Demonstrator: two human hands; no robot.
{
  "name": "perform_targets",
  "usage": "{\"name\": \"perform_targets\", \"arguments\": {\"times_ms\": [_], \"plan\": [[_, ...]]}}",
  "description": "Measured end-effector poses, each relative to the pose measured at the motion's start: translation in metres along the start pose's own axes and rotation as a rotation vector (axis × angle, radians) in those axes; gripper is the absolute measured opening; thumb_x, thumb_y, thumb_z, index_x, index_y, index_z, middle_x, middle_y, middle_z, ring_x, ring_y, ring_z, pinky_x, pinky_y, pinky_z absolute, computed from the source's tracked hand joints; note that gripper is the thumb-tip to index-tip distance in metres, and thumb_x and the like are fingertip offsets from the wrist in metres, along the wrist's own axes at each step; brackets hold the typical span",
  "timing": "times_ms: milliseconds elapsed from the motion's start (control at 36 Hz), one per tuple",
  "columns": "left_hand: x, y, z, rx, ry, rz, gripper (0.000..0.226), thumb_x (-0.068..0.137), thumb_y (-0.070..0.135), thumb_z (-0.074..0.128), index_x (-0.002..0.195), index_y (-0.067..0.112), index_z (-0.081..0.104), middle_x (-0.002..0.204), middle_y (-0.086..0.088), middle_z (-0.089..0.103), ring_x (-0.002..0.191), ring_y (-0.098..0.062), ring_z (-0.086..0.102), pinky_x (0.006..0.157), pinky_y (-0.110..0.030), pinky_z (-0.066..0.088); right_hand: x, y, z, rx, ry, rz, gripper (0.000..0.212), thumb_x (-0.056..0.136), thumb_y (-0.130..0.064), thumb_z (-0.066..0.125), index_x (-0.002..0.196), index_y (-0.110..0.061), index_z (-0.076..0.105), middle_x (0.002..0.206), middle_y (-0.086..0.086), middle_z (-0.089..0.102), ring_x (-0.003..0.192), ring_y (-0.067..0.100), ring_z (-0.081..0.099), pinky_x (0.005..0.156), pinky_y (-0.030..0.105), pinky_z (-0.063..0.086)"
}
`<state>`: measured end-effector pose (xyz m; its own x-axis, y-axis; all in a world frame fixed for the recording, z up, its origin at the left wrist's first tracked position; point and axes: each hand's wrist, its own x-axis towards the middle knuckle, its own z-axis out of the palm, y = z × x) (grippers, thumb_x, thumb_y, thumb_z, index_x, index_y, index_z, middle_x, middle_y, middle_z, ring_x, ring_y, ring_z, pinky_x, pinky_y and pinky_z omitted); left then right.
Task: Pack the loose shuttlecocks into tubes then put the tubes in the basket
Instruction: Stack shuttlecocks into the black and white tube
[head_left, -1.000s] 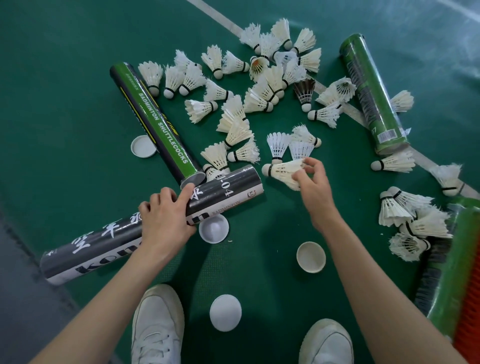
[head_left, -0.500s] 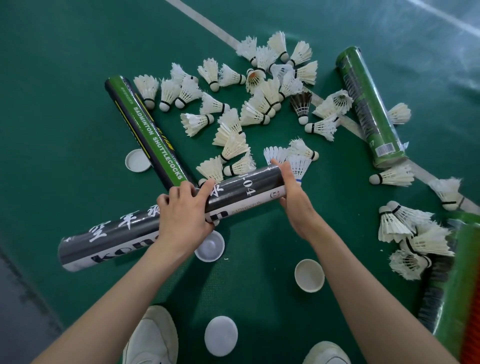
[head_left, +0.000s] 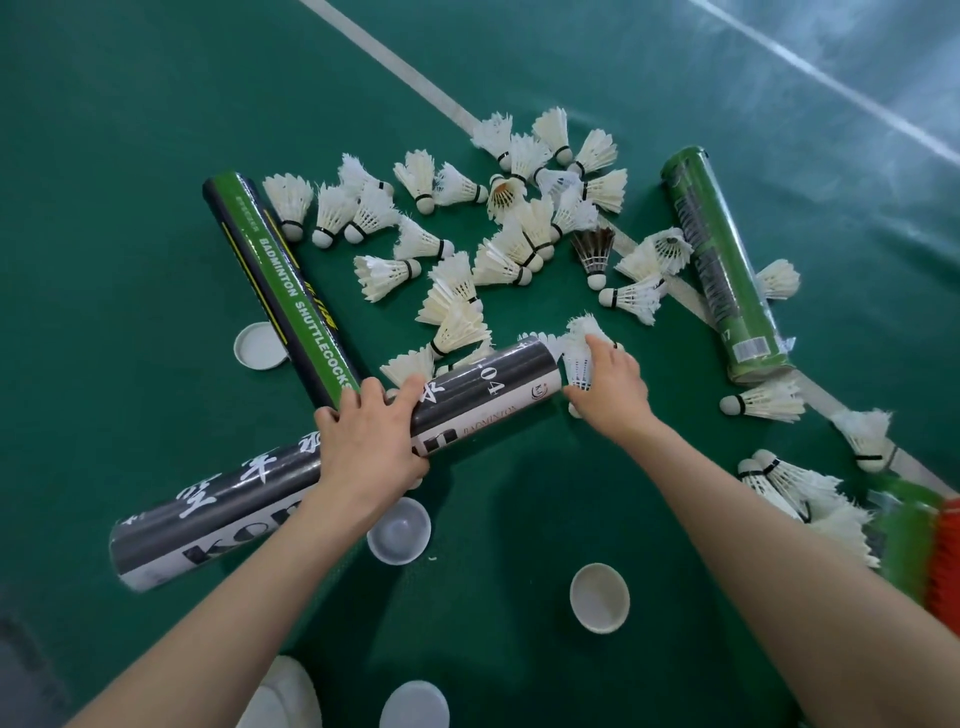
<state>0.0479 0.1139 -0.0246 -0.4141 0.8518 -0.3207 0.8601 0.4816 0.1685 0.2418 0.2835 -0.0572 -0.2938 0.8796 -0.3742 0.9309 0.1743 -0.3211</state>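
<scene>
My left hand (head_left: 369, 447) is still gripping the grey tube (head_left: 483, 392) round its middle, fingers curling over the top, keeping it slanted across the floor (head_left: 130, 156) with the open mouth pointing to my right. What is changing is on the other side. A second ago my right hand (head_left: 610, 387) was picking a shuttlecock off the floor, and half a second ago it was pressing at the tube's mouth. Now it is coming off the mouth and closing on the next shuttlecock (head_left: 575, 361), which is lying just beside that mouth with its feathers away from me. My fingers are curling over its skirt, so I am counting it as held, though I cannot tell whether it is leaving the floor yet. The earlier one is no longer showing outside the tube, so I am judging it to be inside, and I am working a steady pick-and-load round into this tube.

The job is only getting going. The pile (head_left: 519, 234) is still lying spread beyond the tube, and a cluster (head_left: 779, 478) is lying by my right forearm. The lettered green tube (head_left: 283, 280) and the far green tube (head_left: 722, 260) are lying untouched, and a cap (head_left: 399, 530) is sitting loose under my left wrist. The orange thing at the right edge, which I am taking for the basket (head_left: 948, 561), is mostly out of view. Next I am needing to turn this shuttlecock cork-first to the mouth, and its frayed feathers could be catching on the rim
</scene>
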Motion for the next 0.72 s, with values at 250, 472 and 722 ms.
{"name": "perform_targets", "arguments": {"times_ms": [250,472,722], "plan": [[-0.007,-0.009,0.008,0.016,0.001,-0.002,0.084,0.075,0.046,0.07,0.141,0.036,0.018,0.116,-0.003,0.039,0.109,-0.026,0.04,0.09,-0.04,0.032,-0.03,0.008,0.033,0.13,0.193,-0.08,0.014,0.093,-0.014,0.055,0.101,-0.004,0.059,0.109,0.011,0.053,0.109,0.029,0.045,0.09,0.036,0.038],[-0.022,-0.009,0.017,0.023,0.001,0.0,0.083,0.076,0.041,0.069,0.142,0.037,0.018,0.119,-0.002,0.039,0.109,-0.024,0.039,0.091,-0.039,0.031,-0.064,0.002,0.014,0.67,0.469,-0.024,0.018,0.091,-0.011,0.058,0.077,-0.012,0.048,0.128,0.005,0.043,0.116,0.015,0.042,0.086,0.004,0.03],[-0.047,-0.001,0.022,0.009,0.033,0.082,0.081,0.075,0.042,0.068,0.141,0.04,0.02,0.115,0.001,0.039,0.11,-0.022,0.039,0.092,-0.037,0.03,-0.09,0.014,-0.008,1.286,0.378,0.052,0.016,0.096,-0.008,0.052,0.083,-0.015,0.048,0.099,0.004,0.057,0.075,0.005,0.058,0.072,0.022,0.049]]}}
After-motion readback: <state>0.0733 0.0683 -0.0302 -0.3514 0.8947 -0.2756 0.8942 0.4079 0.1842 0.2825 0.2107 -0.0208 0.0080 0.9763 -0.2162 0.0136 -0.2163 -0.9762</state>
